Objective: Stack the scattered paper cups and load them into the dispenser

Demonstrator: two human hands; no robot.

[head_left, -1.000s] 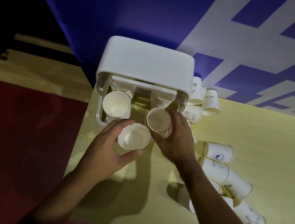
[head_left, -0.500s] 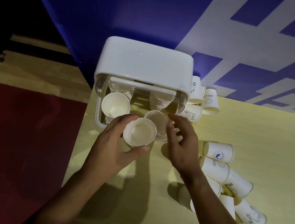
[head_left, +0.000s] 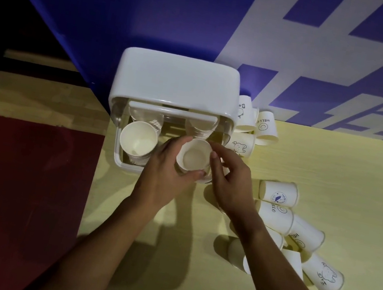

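White paper cup [head_left: 195,154] sits gripped in left hand [head_left: 165,173], right hand [head_left: 229,184] beside.

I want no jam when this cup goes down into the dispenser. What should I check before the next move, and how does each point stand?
1. Left hand grip round the held cup: ok.
2. Held cup mouth up, over the right-side slot of the dispenser: ok.
3. Right hand clear of the cup's way down: not ok, its fingertips are at the rim.
4. Room in that slot: cannot tell, the cup hides it.
5. Neighbouring stack upright, mouth up: ok.
6. Loose cups on the table all loaded: not ok, several lie on their sides.
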